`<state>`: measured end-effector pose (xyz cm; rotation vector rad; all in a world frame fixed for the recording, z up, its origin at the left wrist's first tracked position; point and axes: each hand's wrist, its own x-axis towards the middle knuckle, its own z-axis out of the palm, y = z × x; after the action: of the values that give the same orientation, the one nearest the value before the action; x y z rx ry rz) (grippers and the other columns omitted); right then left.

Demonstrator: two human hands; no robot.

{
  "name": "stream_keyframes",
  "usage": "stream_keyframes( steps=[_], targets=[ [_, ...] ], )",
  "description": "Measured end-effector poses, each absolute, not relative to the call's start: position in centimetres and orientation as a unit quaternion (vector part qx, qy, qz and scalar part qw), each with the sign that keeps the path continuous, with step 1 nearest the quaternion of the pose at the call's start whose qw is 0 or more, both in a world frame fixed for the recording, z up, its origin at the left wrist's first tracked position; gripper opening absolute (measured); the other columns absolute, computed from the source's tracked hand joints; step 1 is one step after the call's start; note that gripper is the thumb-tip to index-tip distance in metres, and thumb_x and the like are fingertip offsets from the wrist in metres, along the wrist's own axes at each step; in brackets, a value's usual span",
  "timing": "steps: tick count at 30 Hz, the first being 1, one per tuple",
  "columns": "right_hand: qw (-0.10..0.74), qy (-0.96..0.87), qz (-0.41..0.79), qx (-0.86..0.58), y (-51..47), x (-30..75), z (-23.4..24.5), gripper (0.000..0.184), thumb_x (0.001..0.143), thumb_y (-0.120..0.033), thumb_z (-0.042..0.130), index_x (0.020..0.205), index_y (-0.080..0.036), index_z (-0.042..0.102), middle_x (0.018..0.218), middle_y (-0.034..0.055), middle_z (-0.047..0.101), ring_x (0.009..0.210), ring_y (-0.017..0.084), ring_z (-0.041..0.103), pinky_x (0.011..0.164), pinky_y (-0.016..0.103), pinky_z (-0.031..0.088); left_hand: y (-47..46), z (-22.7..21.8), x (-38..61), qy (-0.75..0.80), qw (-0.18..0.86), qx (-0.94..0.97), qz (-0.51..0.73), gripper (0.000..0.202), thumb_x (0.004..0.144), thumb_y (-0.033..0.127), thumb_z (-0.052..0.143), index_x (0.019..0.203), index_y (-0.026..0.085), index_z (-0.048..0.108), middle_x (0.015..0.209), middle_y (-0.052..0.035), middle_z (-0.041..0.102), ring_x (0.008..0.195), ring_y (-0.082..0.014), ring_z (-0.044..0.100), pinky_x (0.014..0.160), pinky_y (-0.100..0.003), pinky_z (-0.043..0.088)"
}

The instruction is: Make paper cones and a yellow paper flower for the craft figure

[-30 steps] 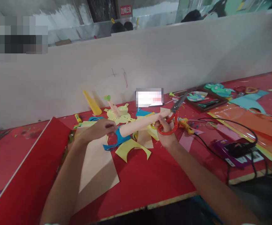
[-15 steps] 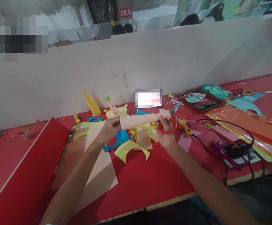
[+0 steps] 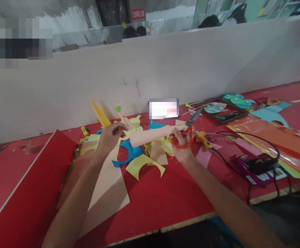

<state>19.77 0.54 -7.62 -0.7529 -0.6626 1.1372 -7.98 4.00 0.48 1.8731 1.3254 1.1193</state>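
Observation:
A rolled pale-pink paper cone [image 3: 152, 135] is held level above the red table [image 3: 165, 199]. My left hand [image 3: 111, 135] is curled at its wide end, fingers pinched by the rim. My right hand [image 3: 180, 144] grips the narrow tip together with red-handled scissors [image 3: 186, 132], whose blades point up and to the right. Under the cone lie yellow and blue paper offcuts [image 3: 142, 162] and a beige sheet [image 3: 108, 189].
A yellow cone [image 3: 100, 113] leans on the pale partition wall. A yellow glue gun [image 3: 203, 137] with a black cable [image 3: 263, 148] lies right of my hand. Further right are an orange sheet [image 3: 276, 137], teal cutouts [image 3: 237, 100] and a dark tray. A red board [image 3: 31, 193] lies at left.
My left hand has shifted up and to the left along the cone's wide end, and the cone has tilted slightly. My right hand with the scissors has stayed nearly in place.

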Motion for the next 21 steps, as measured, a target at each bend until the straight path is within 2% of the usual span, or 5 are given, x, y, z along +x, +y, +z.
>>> stream_keyframes(
  steps=[3,7,10,15,21],
  targets=[
    [0.732,-0.318,0.504,-0.332,-0.1,19.2,-7.1,0.033,0.074,-0.045,0.088,0.076,-0.025,0.062,0.066,-0.0038,0.061,0.058,0.012,0.054,0.056,0.027,0.048,2.8,1.5,-7.3,0.498,0.225,0.737,0.397,0.026,0.095,0.037,0.058,0.103,0.018,0.073,0.107,-0.0089,0.077,0.092,-0.0204,0.072,0.085,-0.032,0.056],
    [0.691,-0.381,0.516,-0.334,-1.4,18.0,-7.0,0.032,0.079,-0.045,0.086,0.072,-0.023,0.064,0.062,-0.0019,0.063,0.057,0.013,0.058,0.055,0.027,0.050,0.0,1.1,-3.9,0.460,0.235,0.825,0.228,0.063,0.093,0.051,0.066,0.150,0.028,0.052,0.144,-0.0113,0.066,0.130,-0.0318,0.064,0.105,-0.044,0.050],
    [0.660,-0.411,0.531,-0.336,-1.9,17.3,-7.5,0.037,0.079,-0.049,0.086,0.071,-0.022,0.063,0.061,-0.0001,0.065,0.056,0.014,0.060,0.053,0.028,0.051,-1.1,-0.2,-1.7,0.474,0.229,0.840,0.132,0.078,0.091,0.048,0.069,0.160,0.030,0.038,0.140,-0.0128,0.069,0.129,-0.0373,0.064,0.103,-0.048,0.050],
    [0.674,-0.415,0.498,-0.356,-1.7,17.3,-7.8,0.038,0.074,-0.047,0.090,0.081,-0.024,0.061,0.064,-0.0032,0.066,0.046,0.011,0.054,0.042,0.025,0.042,0.0,-1.0,-1.9,0.483,0.256,0.822,0.161,0.050,0.091,0.033,0.064,0.140,0.024,0.057,0.129,-0.0114,0.072,0.118,-0.0347,0.068,0.097,-0.046,0.051],
    [0.663,-0.391,0.551,-0.321,-2.1,18.1,-7.0,0.052,0.074,-0.058,0.089,0.075,-0.024,0.049,0.055,-0.0102,0.044,0.038,0.005,0.036,0.036,0.020,0.029,1.2,-0.1,-2.9,0.448,0.474,0.609,0.451,0.046,0.086,0.047,0.071,0.123,0.022,0.060,0.113,-0.0093,0.073,0.101,-0.0253,0.070,0.082,-0.036,0.056]
  ],
)
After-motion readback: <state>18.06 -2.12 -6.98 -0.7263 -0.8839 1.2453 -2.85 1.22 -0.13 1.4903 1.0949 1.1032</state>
